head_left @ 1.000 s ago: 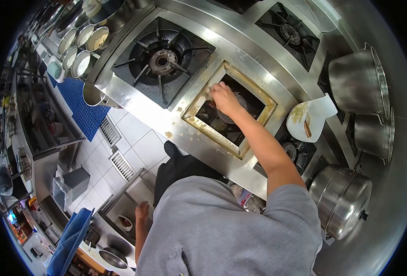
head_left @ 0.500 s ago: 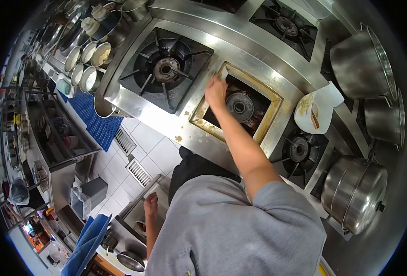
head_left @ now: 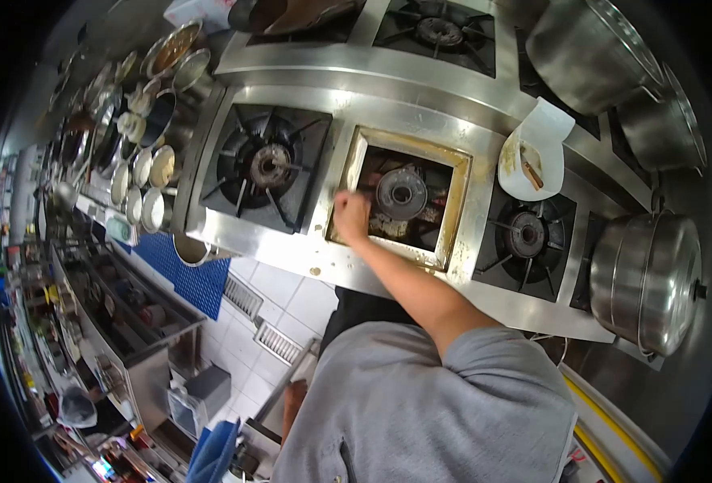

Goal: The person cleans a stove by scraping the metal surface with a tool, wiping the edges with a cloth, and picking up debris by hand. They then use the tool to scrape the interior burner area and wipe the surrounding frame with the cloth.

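My right hand (head_left: 351, 216) is closed, fingers curled, at the left side of the greasy square rim (head_left: 462, 201) around an uncovered burner. Whatever it may grip is too small or hidden to make out. Inside that opening sits a round burner head (head_left: 402, 194) above a dark, dirty cavity. My left hand (head_left: 295, 393) hangs low beside my body, partly hidden by the grey shirt, and its fingers are not clear. To the left of the opening is a burner with its black grate (head_left: 267, 165) in place.
A white cut-open container (head_left: 525, 173) with a wooden-handled tool stands right of the opening. Another grated burner (head_left: 527, 235) is below it. Large steel pots (head_left: 644, 282) line the right side. Several small pots (head_left: 153, 211) stand at the left. A blue mat (head_left: 187, 270) covers part of the floor.
My right hand has moved from the rim's upper left corner down along its left side. My left hand has dropped lower and is more hidden. The camera view has shifted.
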Demonstrator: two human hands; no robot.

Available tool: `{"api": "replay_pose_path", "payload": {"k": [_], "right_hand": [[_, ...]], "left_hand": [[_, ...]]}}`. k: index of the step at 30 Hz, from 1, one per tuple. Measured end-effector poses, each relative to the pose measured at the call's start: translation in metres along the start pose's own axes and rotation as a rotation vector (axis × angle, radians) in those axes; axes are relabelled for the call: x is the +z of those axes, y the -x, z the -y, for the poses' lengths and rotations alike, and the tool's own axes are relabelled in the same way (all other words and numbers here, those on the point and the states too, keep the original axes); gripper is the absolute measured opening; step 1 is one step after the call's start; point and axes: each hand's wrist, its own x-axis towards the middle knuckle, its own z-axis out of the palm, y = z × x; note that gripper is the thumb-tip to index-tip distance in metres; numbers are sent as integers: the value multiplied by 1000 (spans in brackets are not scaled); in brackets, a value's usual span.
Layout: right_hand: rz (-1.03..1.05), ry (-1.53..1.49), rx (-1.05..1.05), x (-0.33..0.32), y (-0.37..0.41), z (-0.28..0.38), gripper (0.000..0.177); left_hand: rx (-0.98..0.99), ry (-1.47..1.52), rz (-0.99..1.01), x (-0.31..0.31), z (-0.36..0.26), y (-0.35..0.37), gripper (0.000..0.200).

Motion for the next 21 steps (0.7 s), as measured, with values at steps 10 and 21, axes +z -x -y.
{"api": "replay_pose_path", "payload": {"k": [10, 21], "right_hand": [[-210, -25, 252, 23, -120, -11, 16], [-27, -21, 107, 12, 40, 8, 17]], "left_hand": [[21, -349, -141, -44, -63, -29, 28], [87, -458, -44, -12, -92, -11, 28]]}}
